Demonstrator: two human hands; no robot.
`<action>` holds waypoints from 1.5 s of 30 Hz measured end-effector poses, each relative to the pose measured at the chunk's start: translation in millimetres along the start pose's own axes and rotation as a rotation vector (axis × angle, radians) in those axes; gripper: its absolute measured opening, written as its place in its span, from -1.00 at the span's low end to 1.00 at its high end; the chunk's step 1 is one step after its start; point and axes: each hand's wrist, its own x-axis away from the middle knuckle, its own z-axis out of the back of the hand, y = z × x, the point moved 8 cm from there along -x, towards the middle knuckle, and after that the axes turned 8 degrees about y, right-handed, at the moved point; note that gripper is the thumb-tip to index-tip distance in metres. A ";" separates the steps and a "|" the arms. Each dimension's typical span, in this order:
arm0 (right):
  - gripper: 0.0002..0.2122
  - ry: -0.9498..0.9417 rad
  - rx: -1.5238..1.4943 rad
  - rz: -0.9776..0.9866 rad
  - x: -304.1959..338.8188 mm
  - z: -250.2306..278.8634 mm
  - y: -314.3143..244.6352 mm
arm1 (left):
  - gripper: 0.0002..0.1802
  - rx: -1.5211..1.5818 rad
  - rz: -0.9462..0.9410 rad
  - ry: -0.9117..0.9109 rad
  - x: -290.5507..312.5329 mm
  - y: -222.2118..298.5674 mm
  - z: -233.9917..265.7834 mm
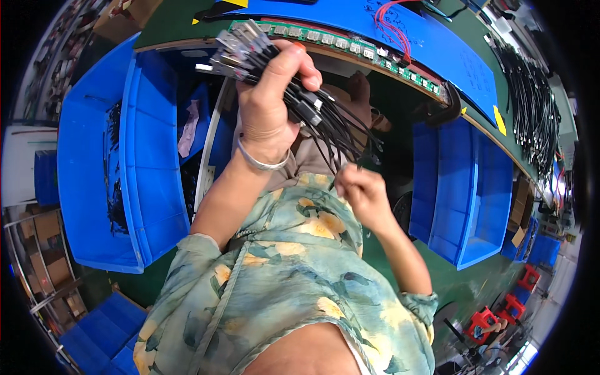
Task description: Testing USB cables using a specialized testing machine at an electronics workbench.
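A thick bundle of short black cables (315, 119) with silver metal plugs (240, 50) is gripped in my left hand (275, 94). This hand is raised in front of the bench edge, fingers wrapped round the bundle, plugs sticking out at the upper left. The loose cable ends fan down to the right, some with small plugs. My right hand (362, 190) is lower, closed with the fingertips pinched at strands hanging from the bundle; it is slightly blurred. Along the bench edge just beyond my left hand runs a green circuit board strip (337, 42) with a row of sockets.
A large blue bin (134, 162) with black cables inside stands at left, another blue bin (462, 187) at right. A black clamp (447, 106) grips the bench edge. More black cables (531, 112) lie at the bench's right end. Red wires (394, 25) cross the blue sheet (462, 59).
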 end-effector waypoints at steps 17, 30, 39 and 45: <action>-0.84 0.133 -0.506 -0.230 -0.8 39.4 -1.2 | -0.88 -0.614 0.193 -0.339 41.0 -9.7 -24.1; -0.73 -0.261 -0.058 -0.291 -20.3 15.7 -26.8 | -0.80 -0.723 0.308 -0.658 45.7 -46.3 -30.5; -0.83 -0.166 -0.180 -0.314 -13.4 14.6 -15.8 | -0.86 -0.518 0.378 -0.487 35.3 -49.0 -21.2; -0.92 0.554 -0.048 -0.275 -20.5 79.5 -30.2 | -0.85 -0.441 0.472 -0.461 29.3 -62.5 -9.8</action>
